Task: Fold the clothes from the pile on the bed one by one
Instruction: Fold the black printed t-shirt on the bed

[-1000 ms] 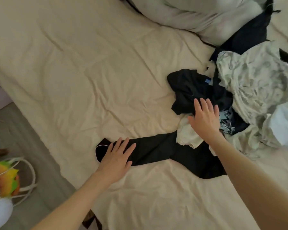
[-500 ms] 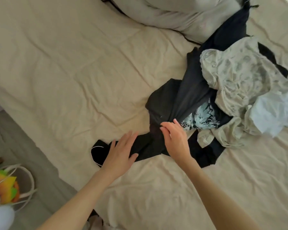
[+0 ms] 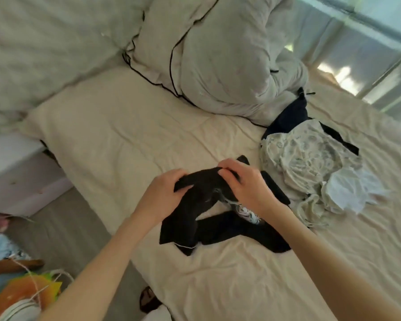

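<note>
Left hand: the left hand (image 3: 163,193) has its fingers curled over the left part of the black garment (image 3: 195,205), thumb beneath the fabric edge, gripping it.
Right hand: the right hand (image 3: 245,181) pinches the garment's upper edge between thumb and bent fingers, close beside the left hand.
Black garment: lifted at the top between both hands; its lower part hangs down and trails onto the bed (image 3: 125,126), with a thin white trim line at the bottom corner.
Printed item: a pale patterned piece (image 3: 247,213) shows just below the right wrist, against the black cloth.
Pile: the pile of clothes (image 3: 310,163) lies on the bed to the right of the hands, pale patterned fabric on top, dark pieces beneath.
Pillow: a grey pillow (image 3: 218,61) with dark piping stands behind the pile.
Floor: a colourful bag (image 3: 26,295) sits lower left, off the bed.
</note>
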Motion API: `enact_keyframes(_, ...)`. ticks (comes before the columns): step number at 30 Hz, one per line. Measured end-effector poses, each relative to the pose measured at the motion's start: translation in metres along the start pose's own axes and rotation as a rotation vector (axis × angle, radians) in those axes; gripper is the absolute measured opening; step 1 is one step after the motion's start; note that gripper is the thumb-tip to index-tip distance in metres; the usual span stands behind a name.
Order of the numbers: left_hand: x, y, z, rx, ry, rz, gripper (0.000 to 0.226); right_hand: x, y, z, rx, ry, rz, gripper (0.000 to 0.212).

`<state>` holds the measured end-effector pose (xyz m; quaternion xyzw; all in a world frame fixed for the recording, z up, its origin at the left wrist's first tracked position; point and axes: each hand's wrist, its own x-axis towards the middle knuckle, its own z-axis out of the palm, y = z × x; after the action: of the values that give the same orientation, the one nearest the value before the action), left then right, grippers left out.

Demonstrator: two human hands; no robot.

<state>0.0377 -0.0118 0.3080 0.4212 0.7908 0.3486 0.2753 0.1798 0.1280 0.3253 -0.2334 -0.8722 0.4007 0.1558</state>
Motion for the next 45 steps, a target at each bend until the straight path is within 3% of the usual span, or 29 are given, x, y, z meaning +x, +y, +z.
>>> enact_keyframes(3, -0.008, 0.029, -0.078, 0.115, 0.051, 0.092, 0.013, 0.026, -0.052, -0.019, 0.01, 0.056, -0.063, 0.012)
enact_keyframes(11, -0.043, 0.086, -0.22, 0.192, 0.37, 0.19, 0.006, 0.073, -0.17, -0.064, -0.015, 0.173, -0.283, 0.012)
enact_keyframes(13, -0.052, 0.098, -0.244, 0.199, 0.42, 0.211, 0.016, 0.08, -0.192, -0.071, -0.016, 0.187, -0.288, 0.012)
enact_keyframes(18, -0.064, 0.132, -0.282, 0.128, 0.524, 0.257, 0.012, 0.082, -0.223, -0.064, 0.108, -0.012, -0.206, 0.007)
enact_keyframes(20, -0.062, 0.149, -0.286, 0.157, 0.52, 0.284, 0.013, 0.079, -0.22, -0.052, 0.095, -0.107, -0.162, 0.019)
enact_keyframes(23, -0.055, 0.164, -0.284, 0.158, 0.526, 0.274, 0.013, 0.08, -0.217, -0.039, 0.13, -0.102, -0.144, 0.032)
enact_keyframes(26, -0.052, 0.164, -0.29, -0.043, 0.514, 0.183, 0.005, 0.084, -0.224, -0.048, 0.32, -0.001, -0.103, 0.019)
enact_keyframes(30, -0.055, 0.181, -0.295, -0.46, 0.339, 0.064, 0.008, 0.097, -0.226, -0.071, 0.102, 0.371, -0.121, 0.005)
enact_keyframes(32, -0.05, 0.195, -0.29, -0.616, 0.334, 0.016, 0.012, 0.084, -0.229, -0.071, 0.198, 0.494, -0.112, 0.006)
enact_keyframes(35, -0.04, 0.205, -0.276, -0.854, 0.319, -0.048, 0.019, 0.038, -0.23, -0.045, 0.455, 0.384, -0.171, 0.02)
enact_keyframes(38, -0.03, 0.206, -0.263, -1.002, 0.342, -0.048, 0.017, 0.013, -0.22, -0.01, 0.412, 0.154, -0.124, 0.031)
enact_keyframes(43, -0.026, 0.205, -0.257, -1.097, 0.406, -0.046, 0.013, 0.046, -0.199, -0.009, 0.329, 0.33, 0.026, 0.017)
enact_keyframes(45, -0.026, 0.2, -0.267, -1.138, 0.463, -0.016, 0.014, 0.054, -0.201, -0.025, 0.422, 0.31, 0.086, 0.016)
